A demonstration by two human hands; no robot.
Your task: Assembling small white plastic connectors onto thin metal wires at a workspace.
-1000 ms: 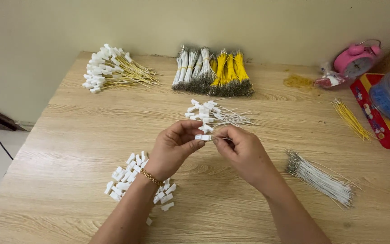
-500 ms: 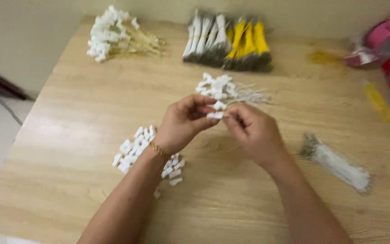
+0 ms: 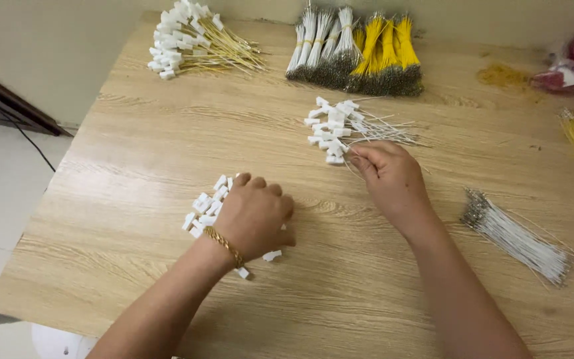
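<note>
A light wooden table [image 3: 134,153] is loaded with white connector piles [image 3: 207,203], wired connectors [image 3: 340,126], and bundled yellow [image 3: 386,53] and white wires [image 3: 516,236].

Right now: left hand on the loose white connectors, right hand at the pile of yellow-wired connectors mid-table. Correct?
Not quite. The head view shows the right hand at the mid-table pile of white-wired connectors; the yellow-wired connectors lie at the far left corner of the table, untouched. The left hand does rest on the loose white connectors.

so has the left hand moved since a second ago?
Yes. The left hand parted from the right hand and dropped onto the loose white connectors, nearer the table's left side.
</note>
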